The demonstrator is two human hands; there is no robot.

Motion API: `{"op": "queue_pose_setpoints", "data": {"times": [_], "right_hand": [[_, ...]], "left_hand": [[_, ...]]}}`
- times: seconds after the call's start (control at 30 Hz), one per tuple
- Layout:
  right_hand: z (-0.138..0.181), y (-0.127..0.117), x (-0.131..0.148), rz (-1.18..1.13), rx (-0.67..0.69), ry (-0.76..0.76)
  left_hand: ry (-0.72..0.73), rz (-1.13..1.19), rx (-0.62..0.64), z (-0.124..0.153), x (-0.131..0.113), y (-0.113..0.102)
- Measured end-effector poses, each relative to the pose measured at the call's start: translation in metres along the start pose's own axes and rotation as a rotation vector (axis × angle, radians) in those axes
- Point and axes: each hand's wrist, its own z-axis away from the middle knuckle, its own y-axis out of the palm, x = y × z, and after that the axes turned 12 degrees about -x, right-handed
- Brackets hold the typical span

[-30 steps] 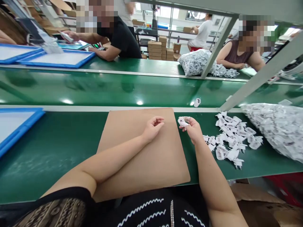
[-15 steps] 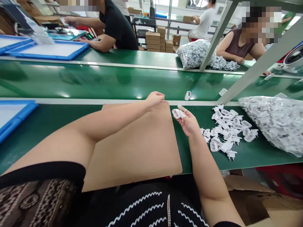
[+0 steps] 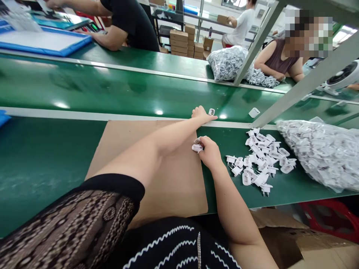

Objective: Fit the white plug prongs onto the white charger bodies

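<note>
Our left hand [image 3: 201, 113] spreads, thumb out, beside a white casing [image 3: 211, 111], contact unclear; nearer us, our right hand [image 3: 210, 152] pinches a white piece [image 3: 197, 148], partly hidden, with white plugs [image 3: 262, 160] to its right.

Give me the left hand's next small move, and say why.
Probably close the left hand on the white plug part on the green belt: it lies right beside that hand, while the right hand holds another white piece.

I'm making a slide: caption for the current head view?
Right hand holds a white piece by the cardboard; left hand is beside another piece on the green surface.
</note>
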Motion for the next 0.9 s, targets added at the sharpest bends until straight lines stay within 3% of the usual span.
{"op": "queue_pose_setpoints", "data": {"times": [0.13,0.23,0.33,0.43,0.53,0.63,0.77,0.9], "right_hand": [[-0.001,0.001,-0.002,0.022,0.007,0.014],[-0.003,0.002,-0.006,-0.085,-0.057,0.060],[-0.005,-0.001,-0.008,-0.192,-0.236,0.094],[-0.008,-0.004,-0.005,-0.308,-0.421,0.187],[-0.010,-0.001,0.004,-0.561,-0.398,0.349],[-0.008,0.007,0.016,-0.710,-0.280,0.423],[0.003,0.016,0.032,-0.581,-0.226,0.282],[0.013,0.017,0.041,-0.149,-0.208,-0.071]], "left_hand": [[0.146,-0.009,-0.015,-0.003,0.004,0.007],[0.275,0.022,0.021,-0.002,0.008,-0.005],[0.396,0.078,0.042,0.013,0.024,-0.035],[0.477,0.186,0.103,0.047,0.056,-0.078],[0.505,0.257,0.204,0.094,0.093,-0.119],[0.510,0.283,0.270,0.133,0.120,-0.141],[0.419,0.382,0.265,0.147,0.139,-0.140],[0.466,0.432,0.277,0.140,0.148,-0.132]]}}
